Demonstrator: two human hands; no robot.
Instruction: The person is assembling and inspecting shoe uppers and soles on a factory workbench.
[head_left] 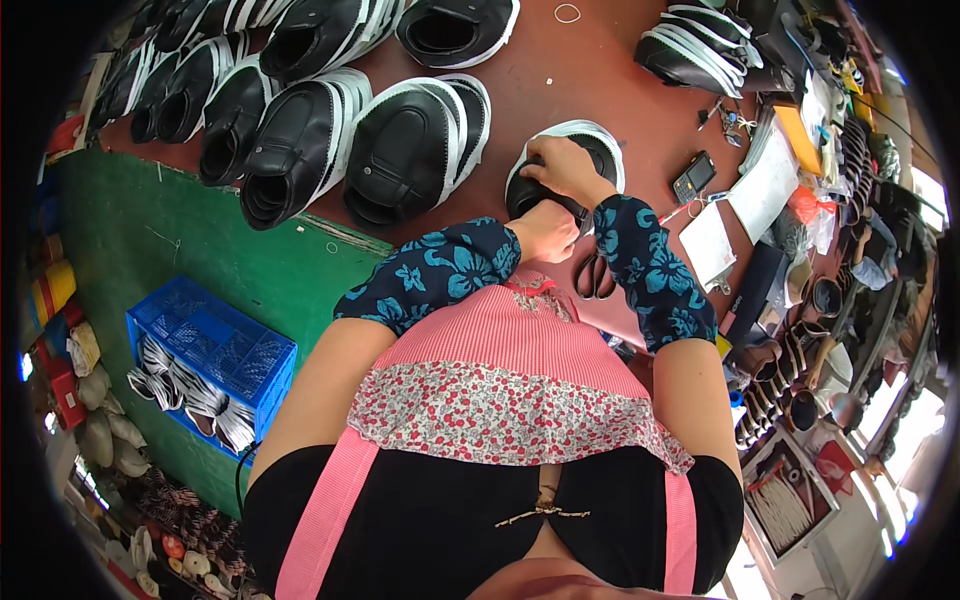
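A black shoe upper with a white edge (606,148) lies on the brown table in front of me. My right hand (568,168) reaches over its top, with curled fingers gripping the black part. Closer to me, my left hand (545,232) is closed at the near end of the same upper; its fingertips are mostly hidden. A pair of dark-handled scissors (594,276) rests just right of my left hand, by the table's near edge. Left of my hands sits a stack of similar black uppers (405,150), touched by neither hand.
More stacked uppers (290,140) line the table's left side, with another pile (695,50) at the far right. On the right lie a handheld device (694,177), papers (762,180) and a clipboard (708,245). A blue crate (215,335) of white-edged pieces stands on the green floor.
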